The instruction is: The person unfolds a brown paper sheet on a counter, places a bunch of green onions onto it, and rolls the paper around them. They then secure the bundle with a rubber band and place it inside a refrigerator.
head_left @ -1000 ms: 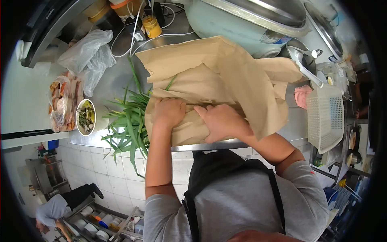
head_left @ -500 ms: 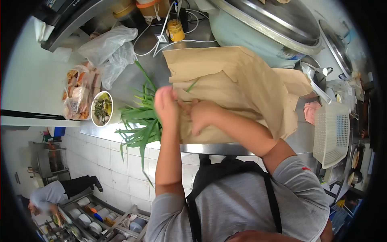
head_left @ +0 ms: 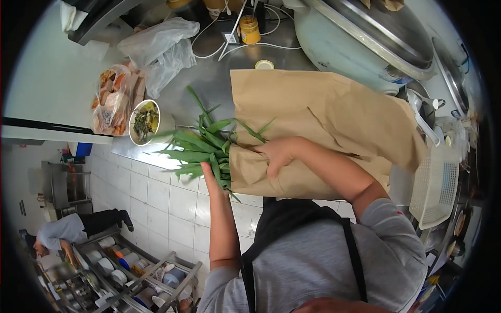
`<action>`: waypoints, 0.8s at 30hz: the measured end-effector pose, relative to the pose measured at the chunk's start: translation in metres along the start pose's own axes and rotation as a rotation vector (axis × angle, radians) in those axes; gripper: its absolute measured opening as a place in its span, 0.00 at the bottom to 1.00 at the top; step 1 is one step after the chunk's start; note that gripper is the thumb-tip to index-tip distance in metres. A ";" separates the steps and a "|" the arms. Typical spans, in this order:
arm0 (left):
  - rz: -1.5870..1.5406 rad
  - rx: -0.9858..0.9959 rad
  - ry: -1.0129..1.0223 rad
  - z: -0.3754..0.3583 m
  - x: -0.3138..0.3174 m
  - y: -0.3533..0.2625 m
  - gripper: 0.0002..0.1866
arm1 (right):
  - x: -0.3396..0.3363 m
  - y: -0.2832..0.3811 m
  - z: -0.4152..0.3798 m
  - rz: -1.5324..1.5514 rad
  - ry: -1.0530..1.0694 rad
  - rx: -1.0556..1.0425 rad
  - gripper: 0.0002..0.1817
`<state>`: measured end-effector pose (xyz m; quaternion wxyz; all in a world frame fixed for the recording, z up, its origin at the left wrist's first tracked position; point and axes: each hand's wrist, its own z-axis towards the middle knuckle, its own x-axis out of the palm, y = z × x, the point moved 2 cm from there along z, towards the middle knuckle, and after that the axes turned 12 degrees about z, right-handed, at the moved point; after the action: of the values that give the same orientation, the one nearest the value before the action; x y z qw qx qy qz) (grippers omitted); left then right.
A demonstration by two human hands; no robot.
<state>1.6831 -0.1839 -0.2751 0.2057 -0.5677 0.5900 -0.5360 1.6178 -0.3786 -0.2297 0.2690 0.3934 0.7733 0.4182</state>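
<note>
At frame centre, the brown paper [head_left: 323, 125] was clasped around the leeks [head_left: 201, 148] by both hands; an even, tight roll seemed advisable.

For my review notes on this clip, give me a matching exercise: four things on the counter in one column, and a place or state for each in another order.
Things:
1. green leaves
2. brown paper
3. small bowl
4. white basket

Places or states:
A. at the counter's right end, by the wearer's right elbow
B. holds dark chopped greens, left of the leaves
C. sticking out of the paper's left end
D. wrapped round the bundle, pressed by the right hand

Pairs: 1-C, 2-D, 3-B, 4-A
</note>
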 end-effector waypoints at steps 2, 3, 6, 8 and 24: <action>0.018 0.076 0.044 0.006 0.007 -0.006 0.47 | 0.000 0.005 -0.003 -0.047 0.003 0.023 0.47; -0.072 0.121 0.124 0.016 0.003 -0.003 0.49 | -0.001 0.008 -0.005 -0.067 0.005 0.033 0.47; -0.004 0.091 0.154 0.030 -0.010 0.005 0.49 | 0.000 0.006 -0.004 -0.160 -0.036 0.020 0.44; 0.108 0.020 0.258 0.032 -0.008 -0.002 0.50 | -0.001 0.005 -0.002 -0.239 -0.036 0.078 0.43; 1.672 0.383 1.071 0.016 0.120 -0.065 0.35 | -0.044 -0.013 -0.037 -0.124 -0.463 -0.100 0.27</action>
<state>1.6928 -0.2829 -0.1805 0.3111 0.3857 0.7172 -0.4900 1.6088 -0.4355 -0.2180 0.4835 0.4168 0.6919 0.3373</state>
